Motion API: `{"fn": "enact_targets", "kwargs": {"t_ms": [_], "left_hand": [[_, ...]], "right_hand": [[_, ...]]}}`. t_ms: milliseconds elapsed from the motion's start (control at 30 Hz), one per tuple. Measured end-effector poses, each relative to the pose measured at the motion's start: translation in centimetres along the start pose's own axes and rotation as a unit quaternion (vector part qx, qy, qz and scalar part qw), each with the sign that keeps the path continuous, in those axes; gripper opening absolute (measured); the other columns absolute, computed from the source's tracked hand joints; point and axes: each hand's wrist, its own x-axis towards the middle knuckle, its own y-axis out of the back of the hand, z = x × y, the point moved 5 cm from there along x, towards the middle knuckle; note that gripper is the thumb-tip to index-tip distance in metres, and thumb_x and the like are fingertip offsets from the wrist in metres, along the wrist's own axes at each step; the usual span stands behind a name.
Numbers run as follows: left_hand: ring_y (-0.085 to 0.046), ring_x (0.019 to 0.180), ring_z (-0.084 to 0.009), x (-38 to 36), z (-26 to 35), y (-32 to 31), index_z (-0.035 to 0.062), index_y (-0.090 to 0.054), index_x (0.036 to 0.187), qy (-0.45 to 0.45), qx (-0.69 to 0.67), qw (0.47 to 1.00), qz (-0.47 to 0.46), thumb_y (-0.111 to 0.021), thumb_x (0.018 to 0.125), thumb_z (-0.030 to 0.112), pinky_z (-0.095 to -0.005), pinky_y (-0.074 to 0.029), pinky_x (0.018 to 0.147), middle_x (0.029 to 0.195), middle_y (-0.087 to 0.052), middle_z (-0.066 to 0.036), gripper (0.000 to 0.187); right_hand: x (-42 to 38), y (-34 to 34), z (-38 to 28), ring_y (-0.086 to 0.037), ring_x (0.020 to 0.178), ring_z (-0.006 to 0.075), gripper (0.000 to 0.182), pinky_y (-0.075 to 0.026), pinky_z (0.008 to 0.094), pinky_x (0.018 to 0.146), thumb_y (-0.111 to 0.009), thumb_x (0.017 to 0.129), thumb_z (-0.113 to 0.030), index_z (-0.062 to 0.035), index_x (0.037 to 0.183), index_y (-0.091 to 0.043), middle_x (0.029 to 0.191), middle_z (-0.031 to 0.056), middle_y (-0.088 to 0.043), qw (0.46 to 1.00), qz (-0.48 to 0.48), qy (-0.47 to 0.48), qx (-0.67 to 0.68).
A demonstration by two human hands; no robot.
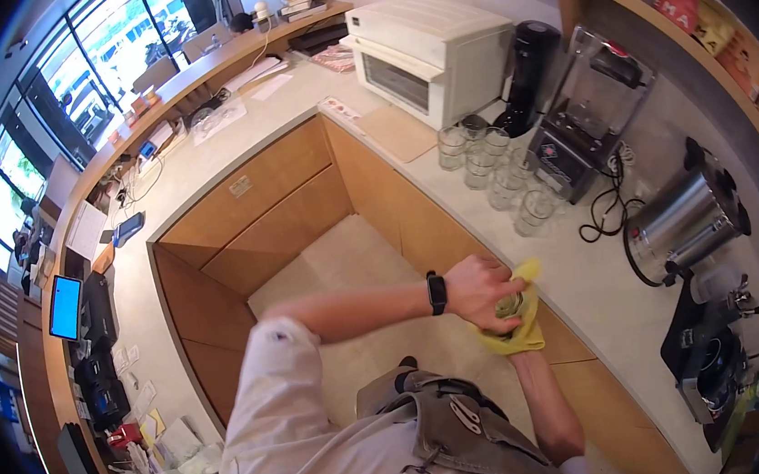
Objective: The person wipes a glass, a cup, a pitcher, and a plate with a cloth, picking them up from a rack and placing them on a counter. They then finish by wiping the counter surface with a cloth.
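My left hand (483, 293), with a black watch on the wrist, is curled over a small clear glass (510, 305), whose rim shows between thumb and fingers. A yellow cloth (519, 340) wraps around the glass from below. The cloth hides most of my right hand (524, 358), which holds it from underneath with its fingers out of sight. Both hands are at the counter's front edge, above the wooden cabinet fronts. Several clear glasses (535, 211) stand grouped on the counter just beyond my hands.
Behind the glasses stand a blender (583, 117), a black upright appliance (529, 76) and a white toaster oven (430, 54). A steel urn (684, 221) and a dark burner-like device (716, 364) are to the right. A lit tablet (65, 307) and papers lie along the left counter.
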Motion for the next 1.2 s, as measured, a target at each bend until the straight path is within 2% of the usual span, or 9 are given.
{"fn": "enact_targets", "kwargs": {"t_ms": [167,400,567,700,800,933,1033,1100,1200], "left_hand": [[-0.059,0.060,-0.0289,-2.0,-2.2,5.9,0.0088,-0.062,0.095,-0.036,0.024,0.998,-0.049,-0.072,0.074,0.052,-0.0395,-0.047,0.054,0.070,-0.056,-0.008,0.049],[-0.056,0.062,-0.0298,-1.6,-4.1,9.3,0.0061,-0.061,0.102,0.155,0.003,0.969,0.192,-0.073,0.077,0.044,-0.0400,-0.048,0.059,0.079,-0.059,-0.011,0.047],[-0.057,0.063,-0.0226,-1.9,-6.5,8.0,0.0044,-0.057,0.104,0.284,-0.185,0.898,0.281,-0.066,0.087,0.046,-0.0355,-0.044,0.056,0.076,-0.058,-0.010,0.046],[-0.046,0.052,-0.0168,-1.9,-7.1,5.8,0.0083,-0.055,0.101,0.354,-0.367,0.777,0.369,-0.052,0.097,0.048,-0.0300,-0.038,0.050,0.068,-0.054,-0.004,0.040],[-0.041,0.048,-0.0110,-1.9,-7.0,2.9,0.0127,-0.058,0.102,0.409,-0.572,0.632,0.326,-0.046,0.100,0.052,-0.0258,-0.033,0.046,0.069,-0.057,0.001,0.041],[-0.068,0.097,-0.0163,-2.5,-5.9,-2.4,0.0059,-0.060,0.127,0.446,-0.780,0.402,0.176,-0.045,0.101,0.054,-0.0318,-0.052,0.090,0.110,-0.070,-0.008,0.056],[-0.067,0.107,-0.0162,-3.5,-2.9,-6.7,0.0038,-0.059,0.130,0.415,-0.876,0.239,0.058,-0.044,0.101,0.056,-0.0335,-0.050,0.099,0.122,-0.068,-0.010,0.061],[-0.066,0.109,-0.0158,-3.2,0.1,-5.7,0.0023,-0.060,0.128,0.385,-0.890,0.242,0.028,-0.044,0.102,0.056,-0.0336,-0.049,0.102,0.124,-0.067,-0.010,0.062],[-0.069,0.099,-0.0164,-0.7,-1.5,-2.9,0.0023,-0.060,0.126,0.405,-0.767,0.475,0.150,-0.040,0.104,0.053,-0.0338,-0.053,0.091,0.112,-0.070,-0.006,0.059]], "right_hand": [[3.9,-4.6,4.3,-0.063,0.110,0.0204,0.043,-0.055,0.0370,0.093,-0.049,0.105,-0.033,-0.0062,0.138,-0.050,0.125,0.0077,-0.061,0.978,-0.054,-0.175,0.100],[5.3,-8.0,-5.5,-0.062,0.115,0.0204,0.043,-0.054,0.0361,0.096,-0.051,0.104,-0.029,-0.0067,0.141,-0.051,0.132,0.0079,-0.060,0.997,0.046,0.036,-0.057],[4.9,-10.4,-9.8,-0.068,0.089,0.0180,0.021,-0.055,0.0327,0.076,-0.056,0.103,-0.019,-0.0026,0.115,-0.062,0.103,0.0059,-0.068,0.911,0.092,0.277,-0.289],[2.3,-16.0,-12.4,-0.066,0.065,0.0226,0.013,-0.050,0.0335,0.060,-0.058,0.100,-0.011,0.0000,0.094,-0.062,0.077,0.0080,-0.066,0.731,0.062,0.438,-0.519],[0.8,-16.6,-13.2,-0.064,0.063,0.0308,0.013,-0.049,0.0360,0.057,-0.061,0.096,-0.011,0.0026,0.094,-0.062,0.075,0.0147,-0.064,0.683,0.024,0.458,-0.569],[-2.1,-20.2,-14.2,-0.060,0.056,0.0313,0.015,-0.046,0.0408,0.051,-0.063,0.091,-0.008,0.0030,0.081,-0.060,0.068,0.0140,-0.059,0.462,-0.110,0.574,-0.666],[-3.3,-19.2,-13.6,-0.054,0.049,0.0257,0.024,-0.044,0.0388,0.048,-0.065,0.088,-0.008,-0.0036,0.067,-0.053,0.063,0.0083,-0.055,0.370,-0.304,0.519,-0.708],[-4.4,-17.1,-13.8,-0.059,0.053,0.0253,0.022,-0.048,0.0371,0.050,-0.064,0.089,-0.011,-0.0011,0.071,-0.058,0.066,0.0081,-0.060,0.323,-0.385,0.461,-0.731],[-3.7,-14.3,-15.2,-0.067,0.065,0.0282,0.029,-0.054,0.0370,0.061,-0.059,0.096,-0.026,0.0015,0.089,-0.066,0.077,0.0114,-0.067,0.457,-0.230,0.561,-0.651]]}}
